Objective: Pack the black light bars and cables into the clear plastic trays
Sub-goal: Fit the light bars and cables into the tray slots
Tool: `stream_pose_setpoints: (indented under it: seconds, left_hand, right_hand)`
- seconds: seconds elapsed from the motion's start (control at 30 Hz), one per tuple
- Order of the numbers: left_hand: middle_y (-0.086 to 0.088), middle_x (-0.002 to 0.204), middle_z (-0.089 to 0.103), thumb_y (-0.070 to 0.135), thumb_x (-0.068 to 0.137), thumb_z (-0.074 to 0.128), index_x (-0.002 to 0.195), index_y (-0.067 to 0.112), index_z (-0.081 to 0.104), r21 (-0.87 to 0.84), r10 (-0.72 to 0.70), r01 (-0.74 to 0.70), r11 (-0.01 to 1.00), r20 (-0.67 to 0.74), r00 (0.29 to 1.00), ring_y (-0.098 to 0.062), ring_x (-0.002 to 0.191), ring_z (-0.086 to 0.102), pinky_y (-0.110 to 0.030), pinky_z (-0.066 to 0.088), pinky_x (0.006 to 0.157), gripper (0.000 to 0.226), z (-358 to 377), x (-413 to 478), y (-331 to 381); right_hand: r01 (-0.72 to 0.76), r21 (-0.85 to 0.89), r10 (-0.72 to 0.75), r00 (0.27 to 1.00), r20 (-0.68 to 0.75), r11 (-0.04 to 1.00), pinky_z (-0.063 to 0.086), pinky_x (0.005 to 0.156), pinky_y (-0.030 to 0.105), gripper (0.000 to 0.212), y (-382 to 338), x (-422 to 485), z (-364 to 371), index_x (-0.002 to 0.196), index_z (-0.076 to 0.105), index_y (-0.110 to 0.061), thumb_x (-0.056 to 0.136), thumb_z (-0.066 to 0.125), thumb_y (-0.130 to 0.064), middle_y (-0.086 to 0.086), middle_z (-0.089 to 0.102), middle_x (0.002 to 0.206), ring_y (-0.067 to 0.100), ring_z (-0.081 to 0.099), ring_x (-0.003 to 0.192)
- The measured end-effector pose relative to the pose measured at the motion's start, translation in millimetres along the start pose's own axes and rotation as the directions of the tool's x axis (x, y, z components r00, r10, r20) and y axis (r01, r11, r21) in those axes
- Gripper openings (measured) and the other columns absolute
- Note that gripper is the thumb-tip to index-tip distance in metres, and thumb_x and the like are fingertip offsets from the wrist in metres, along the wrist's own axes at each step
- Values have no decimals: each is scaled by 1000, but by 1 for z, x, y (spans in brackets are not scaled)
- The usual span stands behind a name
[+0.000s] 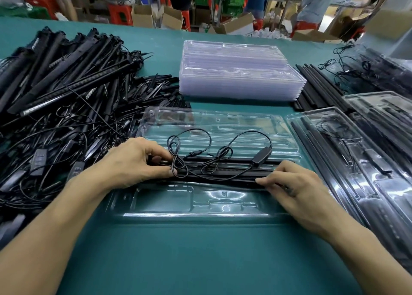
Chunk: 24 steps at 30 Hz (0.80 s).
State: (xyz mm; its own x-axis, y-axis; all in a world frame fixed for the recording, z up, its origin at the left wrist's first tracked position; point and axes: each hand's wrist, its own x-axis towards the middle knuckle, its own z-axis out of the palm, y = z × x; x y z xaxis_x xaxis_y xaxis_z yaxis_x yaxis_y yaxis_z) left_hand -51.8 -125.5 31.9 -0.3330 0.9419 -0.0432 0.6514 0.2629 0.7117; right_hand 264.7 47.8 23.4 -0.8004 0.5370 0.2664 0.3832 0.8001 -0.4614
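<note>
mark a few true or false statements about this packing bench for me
1. The left hand and right hand each hold an end of the black light bars lying across the open tray. True.
2. The stack of empty trays sits left of the loose pile of bars and cables. False: it is right of the pile, beyond the open tray.
3. A cable with an inline controller lies looped on top of the bars. True.
4. The packed trays lie on the person's left. False: they are on the right.
</note>
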Motion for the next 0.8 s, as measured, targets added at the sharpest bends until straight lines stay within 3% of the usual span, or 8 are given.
stream_pose_setpoints:
  seconds: [0.13,0.3,0.4,0.47,0.57,0.67,0.8]
  left_hand:
    - [18,85,71,81,50,76,82,44,75,-24,5,-5,1000,14,1000,-9,85,67,-48,55,84,48,1,0,0]
    - [12,89,73,75,51,81,83,42,76,-41,-8,8,999,12,1000,-16,90,69,-49,55,86,47,2,1,-1]
    - [7,88,75,59,59,85,84,37,77,-93,1,2,996,35,999,-18,89,71,-47,55,87,34,1,2,-1]
    - [7,84,75,46,65,80,83,35,78,-150,24,-23,988,4,1000,-13,81,70,-36,56,81,21,0,3,0]
    - [9,67,68,41,76,70,79,28,75,-180,54,-67,981,-77,996,-3,59,56,-15,44,58,14,-1,4,2]
    - [8,53,53,33,86,69,78,17,72,-236,-3,-36,971,-164,986,-3,49,42,-13,34,46,18,-2,6,1]
    - [9,52,55,25,88,72,75,15,75,-310,-75,-9,951,-259,963,-2,44,44,-11,35,43,17,-4,7,5]
  right_hand:
    - [8,81,-13,997,72,997,49,74,36,20,3,1,-3,94,77,-34,87,72,-15,-18,60,87,9,59,85]
    - [-1,93,-3,999,39,996,49,79,37,23,5,-1,1,100,75,-38,88,71,-19,-19,60,90,7,59,91]
    - [-9,90,6,999,39,996,47,83,36,25,5,-3,3,101,73,-41,87,71,-20,-20,59,92,8,57,94]
    - [-21,120,19,1000,17,993,48,82,36,25,6,-2,4,99,74,-40,86,73,-18,-19,61,90,9,59,91]
    - [-30,177,33,999,-13,984,49,73,26,26,9,-2,3,94,75,-39,84,75,-15,-15,63,85,9,64,79]
    - [-15,142,17,1000,-11,990,48,70,24,26,9,-3,3,92,75,-40,82,76,-16,-17,62,87,8,63,82]
    - [26,91,-31,998,55,996,49,68,29,23,8,0,-1,97,75,-37,86,72,-18,-19,60,91,4,61,78]
